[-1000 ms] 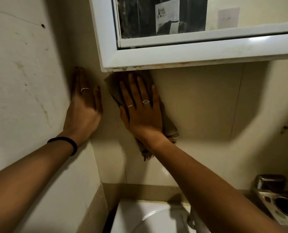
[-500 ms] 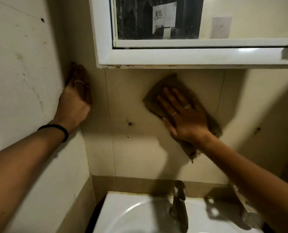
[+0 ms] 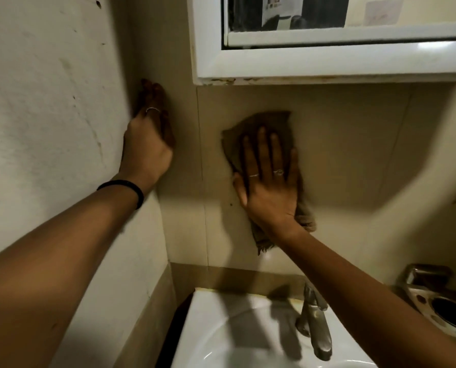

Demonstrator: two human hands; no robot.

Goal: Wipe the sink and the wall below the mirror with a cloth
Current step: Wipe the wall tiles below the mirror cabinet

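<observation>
- The right hand (image 3: 270,181) has swept the cloth (image 3: 264,128) back leftward across the wall (image 3: 354,155) since half a second ago.
- Its fingers (image 3: 261,144) lie spread, flattening the cloth below the mirror (image 3: 327,59).
- The left hand (image 3: 148,136) braces flat in the corner, holding nothing.
- Wall wiping looks underway; the sink (image 3: 221,328) likely remains.

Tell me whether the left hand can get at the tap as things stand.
Probably yes: the left hand rests bare on the side wall, and the tap stands uncovered below, though the right forearm passes close above it.
</observation>
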